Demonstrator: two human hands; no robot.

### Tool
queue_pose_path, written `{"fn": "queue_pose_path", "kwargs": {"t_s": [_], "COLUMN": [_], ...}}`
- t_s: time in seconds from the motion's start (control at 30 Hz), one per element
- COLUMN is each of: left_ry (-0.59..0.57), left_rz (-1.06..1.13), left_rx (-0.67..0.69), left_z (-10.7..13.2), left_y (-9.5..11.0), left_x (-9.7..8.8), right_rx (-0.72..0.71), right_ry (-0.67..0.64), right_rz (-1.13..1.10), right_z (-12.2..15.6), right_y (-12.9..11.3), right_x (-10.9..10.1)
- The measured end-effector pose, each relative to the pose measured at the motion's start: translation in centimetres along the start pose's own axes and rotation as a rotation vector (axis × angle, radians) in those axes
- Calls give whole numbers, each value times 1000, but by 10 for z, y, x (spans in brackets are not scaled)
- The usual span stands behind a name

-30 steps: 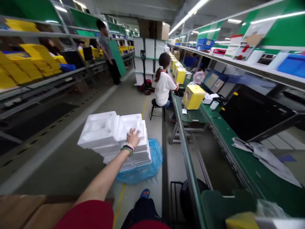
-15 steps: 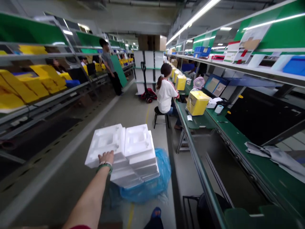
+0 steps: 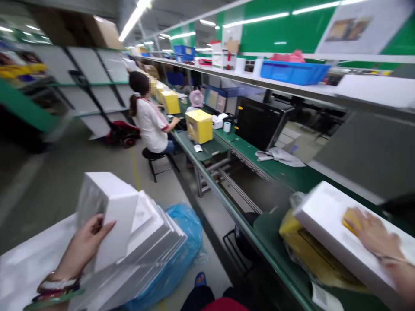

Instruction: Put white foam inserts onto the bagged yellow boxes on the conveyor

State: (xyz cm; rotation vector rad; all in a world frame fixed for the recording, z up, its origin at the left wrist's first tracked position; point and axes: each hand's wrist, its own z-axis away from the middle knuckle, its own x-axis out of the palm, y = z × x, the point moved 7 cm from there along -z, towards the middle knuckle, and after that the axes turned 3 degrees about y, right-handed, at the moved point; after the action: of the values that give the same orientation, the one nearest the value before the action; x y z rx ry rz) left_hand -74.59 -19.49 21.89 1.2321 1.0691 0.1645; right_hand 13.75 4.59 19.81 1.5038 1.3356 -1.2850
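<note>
My left hand (image 3: 82, 246) grips a white foam insert (image 3: 108, 211) and holds it tilted up above a stack of foam inserts (image 3: 152, 242) on the floor at lower left. My right hand (image 3: 372, 235) lies flat with fingers spread on a white foam piece (image 3: 327, 220) that sits on a yellow box (image 3: 301, 246) wrapped in clear plastic, on the green workbench (image 3: 269, 242) at lower right.
A blue plastic bag (image 3: 183, 233) lies under the foam stack. A seated person in a white shirt (image 3: 151, 125) works further along the bench beside yellow boxes (image 3: 199, 125). A black monitor (image 3: 259, 123) stands behind the conveyor. Shelves with blue bins (image 3: 293, 71) run overhead.
The view has swung right toward the bench. My left hand has lifted one foam insert off the stack. My right hand and the foam-topped yellow box have come into view.
</note>
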Motion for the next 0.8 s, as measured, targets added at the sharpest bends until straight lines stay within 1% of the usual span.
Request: {"fn": "queue_pose_path", "kwargs": {"t_s": [0.03,0.07,0.1,0.13,0.17,0.2,0.23,0.27,0.3,0.33,0.37,0.4,0.43,0.47,0.53,0.57,0.6,0.63,0.67,0.7,0.73,0.77,0.8], "left_ry": [-74,-97,-141,-200,-261,-367,-482,-601,-692,-770,-809,-823,-826,-822,-834,-844,-854,-859,-860,-860,-870,-901,-952], "left_rz": [199,384,555,701,811,896,967,1027,1061,1087,1102,1096,1085,1074,1045,1031,1018,1004,992,977,950,895,792], "left_rx": [-19,-43,-64,-93,-133,-205,-302,-412,-523,-632,-752,-861,-956,-1038,-1158,-1199,-1226,-1239,-1239,-1232,-1219,-1197,-1152], "left_z": [6,15,25,37,52,70,91,117,144,174,204,233,260,284,322,335,344,351,356,360,365,371,378], "left_y": [21,40,57,70,78,81,79,75,67,59,49,39,30,22,11,7,4,0,-5,-10,-15,-22,-29], "left_x": [29,58,90,126,163,205,248,290,328,362,391,416,435,450,471,477,482,486,489,491,494,496,497], "right_rx": [57,97,121,129,133,134,132,129,126,124,124,123,126,127,125,127,121,94,41,-44,-163,-285,-424], "right_ry": [-61,-109,-147,-173,-185,-192,-195,-192,-181,-169,-161,-161,-163,-167,-170,-153,-105,-27,79,192,278,308,225], "right_rz": [8,7,-1,-11,-18,-22,-26,-29,-31,-32,-33,-34,-29,-25,-33,-46,-64,-96,-143,-206,-295,-404,-515], "right_z": [1,2,2,2,1,1,1,2,2,3,3,2,1,0,-1,-1,2,7,16,29,46,66,86], "right_y": [11,17,20,19,16,14,11,9,8,7,7,8,10,12,14,13,9,0,-15,-35,-59,-86,-115], "right_x": [4,8,10,10,9,8,6,4,3,1,1,0,0,-1,-7,-14,-24,-36,-48,-60,-67,-65,-53]}}
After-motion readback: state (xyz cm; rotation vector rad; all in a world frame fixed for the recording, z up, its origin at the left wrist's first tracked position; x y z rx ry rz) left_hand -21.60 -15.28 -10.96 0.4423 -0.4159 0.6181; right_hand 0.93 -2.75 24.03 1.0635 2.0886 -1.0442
